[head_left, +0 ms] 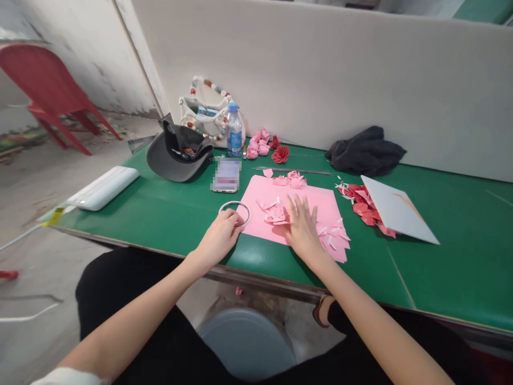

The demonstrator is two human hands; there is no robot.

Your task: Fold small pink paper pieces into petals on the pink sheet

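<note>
Two findings at the near edge of the green bench. We record the left hand closed, its fingers curled over a metal ring at the left edge of a pink sheet. We record the right hand open, palm down and fingers spread on that sheet, beside a cluster of cut scraps.

Below the bench edge we note a grey bin, with one pink fleck on the floor above it. The sheet's right edge is ragged, and green bench shows between its near edge and the bench edge. Right of the sheet, we find red pieces partly under a white board.

Farther on lie a metal strip, a blurred phone and a cap. Along the far side we log a bottle, paper flowers and a dark cloth, against a partition.
</note>
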